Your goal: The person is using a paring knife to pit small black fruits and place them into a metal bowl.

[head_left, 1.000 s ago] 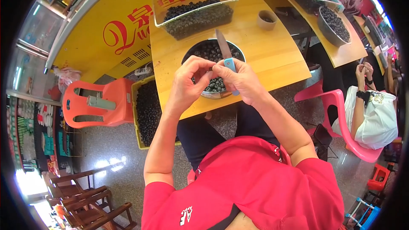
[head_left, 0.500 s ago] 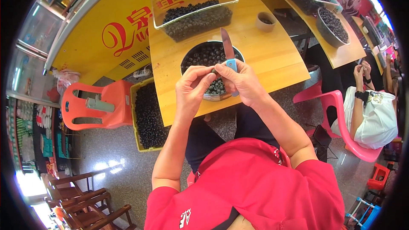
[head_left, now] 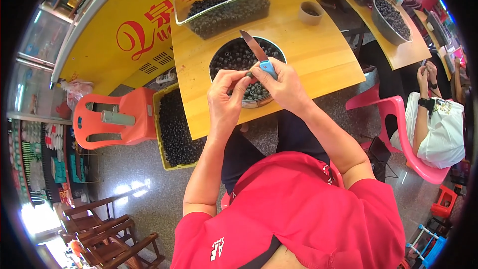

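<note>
While small round dark fruits fill the round metal bowl [head_left: 234, 57] on the smooth wooden table [head_left: 318, 50], left hand [head_left: 225, 98] pinches one dark fruit [head_left: 248, 74]; right hand [head_left: 285, 85] grips blue-handled knife [head_left: 259, 54] just beside it.

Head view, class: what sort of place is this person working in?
Probably a street-side food stall or market prep spot: wooden table, metal bowl and clear tub of small dark fruits, a yellow crate of more on the floor, plastic chairs.
</note>
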### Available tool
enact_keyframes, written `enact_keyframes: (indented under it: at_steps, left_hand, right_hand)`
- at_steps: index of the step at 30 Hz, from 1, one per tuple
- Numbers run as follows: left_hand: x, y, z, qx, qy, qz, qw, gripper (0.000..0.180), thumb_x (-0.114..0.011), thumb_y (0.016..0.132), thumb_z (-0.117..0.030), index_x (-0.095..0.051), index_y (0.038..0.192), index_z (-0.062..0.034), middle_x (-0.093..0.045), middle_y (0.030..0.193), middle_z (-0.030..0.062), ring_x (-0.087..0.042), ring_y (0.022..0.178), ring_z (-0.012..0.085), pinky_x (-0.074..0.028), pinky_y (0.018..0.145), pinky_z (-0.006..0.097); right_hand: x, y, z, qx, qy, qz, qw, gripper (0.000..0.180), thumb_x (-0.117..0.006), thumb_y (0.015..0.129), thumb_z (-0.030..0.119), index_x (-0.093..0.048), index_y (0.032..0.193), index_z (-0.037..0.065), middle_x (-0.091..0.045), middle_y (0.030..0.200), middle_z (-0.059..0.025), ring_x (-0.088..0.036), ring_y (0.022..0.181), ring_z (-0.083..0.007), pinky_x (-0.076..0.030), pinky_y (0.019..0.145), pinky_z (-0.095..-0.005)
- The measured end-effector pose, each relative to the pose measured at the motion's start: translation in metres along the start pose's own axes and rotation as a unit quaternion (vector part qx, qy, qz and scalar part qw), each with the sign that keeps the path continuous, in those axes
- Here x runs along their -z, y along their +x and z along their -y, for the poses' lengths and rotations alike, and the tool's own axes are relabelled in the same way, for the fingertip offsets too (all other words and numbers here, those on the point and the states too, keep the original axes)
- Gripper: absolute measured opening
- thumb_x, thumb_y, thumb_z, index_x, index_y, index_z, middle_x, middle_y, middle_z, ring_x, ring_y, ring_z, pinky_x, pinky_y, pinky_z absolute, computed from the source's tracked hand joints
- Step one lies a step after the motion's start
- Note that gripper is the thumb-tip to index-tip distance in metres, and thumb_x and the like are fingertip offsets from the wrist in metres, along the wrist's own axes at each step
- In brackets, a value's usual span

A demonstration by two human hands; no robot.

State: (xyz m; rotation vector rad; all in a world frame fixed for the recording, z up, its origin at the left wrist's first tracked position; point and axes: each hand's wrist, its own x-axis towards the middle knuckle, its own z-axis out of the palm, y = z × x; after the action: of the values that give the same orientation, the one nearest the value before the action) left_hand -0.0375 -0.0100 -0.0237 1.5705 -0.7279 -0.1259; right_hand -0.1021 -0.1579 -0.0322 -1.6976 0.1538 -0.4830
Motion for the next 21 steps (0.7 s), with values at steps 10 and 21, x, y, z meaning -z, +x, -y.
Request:
enact_keyframes:
  at_steps: [10, 21]
  left_hand:
    - [0.006, 0.0, 0.008, 0.085, -0.129, 0.021, 0.988, 0.013, -0.059, 0.095, -0.012, -0.058, 0.103, -0.0014, -0.059, 0.084, 0.0004, -0.054, 0.077, 0.0063, -0.045, 0.071, 0.021]
    - [0.007, 0.001, 0.007, 0.048, -0.168, 0.039, 0.984, 0.015, -0.059, 0.095, -0.012, -0.057, 0.102, -0.0002, -0.06, 0.081, 0.0018, -0.055, 0.073, 0.0075, -0.045, 0.069, 0.021]
  right_hand:
    - [0.005, -0.004, 0.015, 0.214, -0.212, -0.018, 0.953, 0.014, -0.066, 0.087, 0.011, -0.062, 0.096, 0.002, -0.065, 0.086, -0.0132, -0.065, 0.074, -0.0274, -0.049, 0.063, -0.0331]
    - [0.01, -0.002, 0.011, 0.238, -0.281, -0.013, 0.93, 0.013, -0.067, 0.084, 0.012, -0.065, 0.096, 0.009, -0.06, 0.077, -0.0087, -0.062, 0.068, -0.0286, -0.047, 0.055, -0.0364]
